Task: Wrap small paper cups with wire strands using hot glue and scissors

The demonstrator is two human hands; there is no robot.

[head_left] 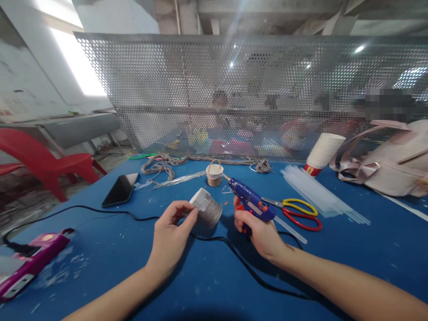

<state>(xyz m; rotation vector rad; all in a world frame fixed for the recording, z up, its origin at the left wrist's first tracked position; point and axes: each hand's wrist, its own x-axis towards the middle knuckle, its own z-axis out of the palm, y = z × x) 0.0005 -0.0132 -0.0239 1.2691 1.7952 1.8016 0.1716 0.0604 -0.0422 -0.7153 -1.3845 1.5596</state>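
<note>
My left hand (175, 227) pinches a small paper cup (207, 210) by its pale end. Grey cord is wound round the rest of the cup, which is tilted above the blue table. Closed round the handle of a blue hot glue gun (249, 200) is my right hand (256, 229). The gun's nozzle points up and to the left, apart from the cup. A clear glue stick (290, 229) juts from its rear. Behind the cup, a small basket with a handle (214, 174) stands upright on the table.
Scissors (301, 214) and a pile of glue sticks (321, 194) lie right, near stacked paper cups (324, 151) and a bag (394, 156). Grey cord (163, 165) lies at the back. Left are a phone (121, 189) and a purple power strip (36, 263); a black cable (234, 252) crosses the table.
</note>
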